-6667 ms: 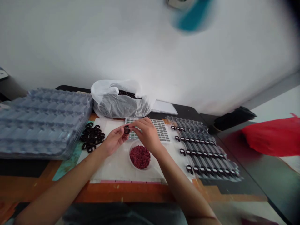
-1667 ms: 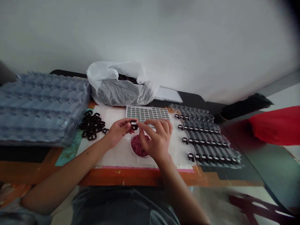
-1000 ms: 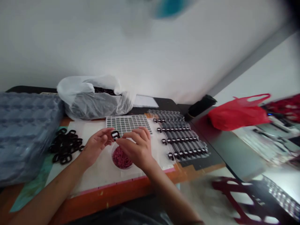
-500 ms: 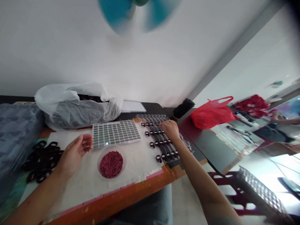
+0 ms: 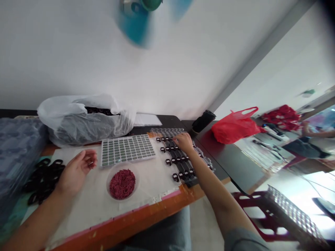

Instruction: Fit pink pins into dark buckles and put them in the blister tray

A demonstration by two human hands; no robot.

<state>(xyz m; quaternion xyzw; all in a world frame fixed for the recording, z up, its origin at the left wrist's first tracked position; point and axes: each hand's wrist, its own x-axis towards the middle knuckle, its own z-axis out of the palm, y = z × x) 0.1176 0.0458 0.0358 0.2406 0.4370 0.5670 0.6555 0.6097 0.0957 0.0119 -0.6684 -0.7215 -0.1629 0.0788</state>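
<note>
My right hand (image 5: 184, 143) reaches over a clear plastic tray (image 5: 167, 132), where black watch-like pieces (image 5: 168, 161) with pale rectangular faces sit in rows. Its thumb and fingertips are pinched together at the back row; whatever lies between them is too small to make out. My left hand (image 5: 78, 168) hovers above the white sheet, palm turned inward. Its fingers are loosely curled and apart, with nothing seen in them. Between the hands are a white grid tray (image 5: 128, 150) of small grey-green rectangles and a clear bowl (image 5: 138, 181) of thin dark-red strips (image 5: 122, 184).
Loose black bands (image 5: 43, 179) are piled at the left, beside stacked clear trays (image 5: 19, 157). A white plastic bag (image 5: 86, 125) stands behind. A red bag (image 5: 232, 129) and a black cylindrical object (image 5: 204, 121) are at the right. A fan (image 5: 138, 24) turns above; another person sits far right.
My right hand has shifted slightly left along the back row of the tray, fingers still pinched. My left hand has drifted a little left, away from the grid tray.
</note>
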